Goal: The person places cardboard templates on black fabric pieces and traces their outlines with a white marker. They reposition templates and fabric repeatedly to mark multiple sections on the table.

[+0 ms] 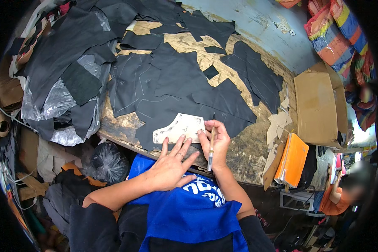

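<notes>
A white pattern piece (178, 126) with a curved left side and dark marks lies flat on a large sheet of black leather-like material (166, 107) near the table's front edge. My left hand (172, 164) is spread, its fingertips resting on the pattern's lower edge. At the pattern's right end, my right hand (217, 140) grips a slim pen (211, 147), its tip pointing away from me, while the thumb touches the pattern. Pale drawn lines and shapes show on the black material around it.
Black scraps (252, 73) cover much of the worn wooden table (248, 147). A heap of black material and clear plastic (54, 107) stands at left. To the right are an orange notebook (292, 159), cream cut-outs (277, 126) and a cardboard box (317, 107). Another person (334, 201) sits far right.
</notes>
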The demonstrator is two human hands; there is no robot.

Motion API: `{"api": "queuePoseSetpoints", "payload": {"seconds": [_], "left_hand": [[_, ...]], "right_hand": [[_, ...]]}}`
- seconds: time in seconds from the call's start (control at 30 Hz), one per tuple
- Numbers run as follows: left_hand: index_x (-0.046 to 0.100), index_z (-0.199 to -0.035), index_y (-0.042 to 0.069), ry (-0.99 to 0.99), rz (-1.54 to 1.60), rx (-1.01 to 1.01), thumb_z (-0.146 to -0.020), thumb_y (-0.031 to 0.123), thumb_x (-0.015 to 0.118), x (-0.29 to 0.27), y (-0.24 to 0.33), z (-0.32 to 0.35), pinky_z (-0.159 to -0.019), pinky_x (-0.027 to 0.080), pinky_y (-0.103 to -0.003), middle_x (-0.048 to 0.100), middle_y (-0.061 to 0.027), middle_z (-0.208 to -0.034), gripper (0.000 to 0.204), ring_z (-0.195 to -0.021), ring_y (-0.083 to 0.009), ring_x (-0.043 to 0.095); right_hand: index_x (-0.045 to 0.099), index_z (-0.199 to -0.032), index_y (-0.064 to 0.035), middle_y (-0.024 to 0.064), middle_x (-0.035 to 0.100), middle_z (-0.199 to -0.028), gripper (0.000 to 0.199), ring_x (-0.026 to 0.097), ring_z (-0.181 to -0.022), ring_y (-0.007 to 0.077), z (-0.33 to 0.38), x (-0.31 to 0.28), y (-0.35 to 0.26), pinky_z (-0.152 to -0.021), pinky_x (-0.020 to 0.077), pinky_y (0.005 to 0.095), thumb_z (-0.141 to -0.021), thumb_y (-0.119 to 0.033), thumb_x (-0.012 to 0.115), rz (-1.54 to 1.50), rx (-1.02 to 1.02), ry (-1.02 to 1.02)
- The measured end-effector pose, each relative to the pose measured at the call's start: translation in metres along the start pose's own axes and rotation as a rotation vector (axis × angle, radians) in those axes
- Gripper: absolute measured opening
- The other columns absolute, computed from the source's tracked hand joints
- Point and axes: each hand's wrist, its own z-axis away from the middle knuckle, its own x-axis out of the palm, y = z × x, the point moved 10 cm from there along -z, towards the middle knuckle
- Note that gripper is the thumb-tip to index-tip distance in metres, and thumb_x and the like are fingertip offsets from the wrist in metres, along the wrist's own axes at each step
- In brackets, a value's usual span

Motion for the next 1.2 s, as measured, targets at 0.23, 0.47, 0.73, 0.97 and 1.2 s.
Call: {"api": "queuePoseSetpoints", "payload": {"seconds": [0.23,0.47,0.73,0.97,1.2], "left_hand": [[0.036,-0.137,-0.002,0.001,-0.036,-0.111,-0.086,0.054,0.052,0.004,-0.019,0.007,-0.106,0.001,-0.065,0.019,-0.0252,-0.149,0.077,-0.141,-0.0377,0.010],[0.033,-0.136,-0.008,0.043,0.004,-0.103,-0.086,0.052,0.051,0.004,-0.017,0.008,-0.107,0.002,-0.064,0.021,-0.0250,-0.148,0.080,-0.141,-0.0366,0.010],[0.028,-0.138,-0.009,-0.054,0.014,-0.056,-0.087,0.054,0.046,0.018,-0.019,0.007,-0.110,0.001,-0.061,0.028,-0.0313,-0.141,0.083,-0.137,-0.0437,0.016],[0.030,-0.137,-0.009,-0.013,0.048,-0.045,-0.087,0.055,0.046,0.019,-0.019,0.007,-0.110,0.001,-0.060,0.031,-0.0308,-0.140,0.083,-0.136,-0.0421,0.019],[0.030,-0.136,-0.011,-0.050,-0.007,-0.088,-0.085,0.056,0.049,0.015,-0.021,0.007,-0.108,0.002,-0.064,0.031,-0.0290,-0.141,0.086,-0.138,-0.0396,0.018]], "right_hand": [[0.062,-0.107,0.0033,0.0114,0.064,-0.102,0.019,0.062,-0.089,0.0151,-0.012,-0.031,-0.020,-0.077,0.0502,0.0258,-0.092,-0.008,0.056,0.041,0.001,0.163],[0.060,-0.098,0.0039,0.0079,0.062,-0.096,0.014,0.062,-0.083,0.0113,-0.003,0.028,-0.016,-0.071,0.0503,0.0223,-0.089,-0.006,0.061,-0.165,0.117,-0.170],[0.063,-0.090,0.0030,0.0090,0.066,-0.081,0.015,0.063,-0.067,0.0149,0.011,0.119,-0.024,-0.062,0.0498,0.0280,-0.085,-0.011,0.065,0.254,-0.133,-0.636],[0.063,-0.077,0.0065,0.0159,0.066,-0.075,0.017,0.065,-0.063,0.0282,0.004,0.140,-0.034,-0.058,0.0505,0.0342,-0.081,-0.010,0.065,0.457,-0.318,-0.641],[0.062,-0.076,0.0036,0.0186,0.063,-0.069,0.013,0.063,-0.063,0.0341,-0.017,0.124,-0.044,-0.059,0.0500,0.0387,-0.078,-0.009,0.064,0.426,-0.246,-0.398]]}}
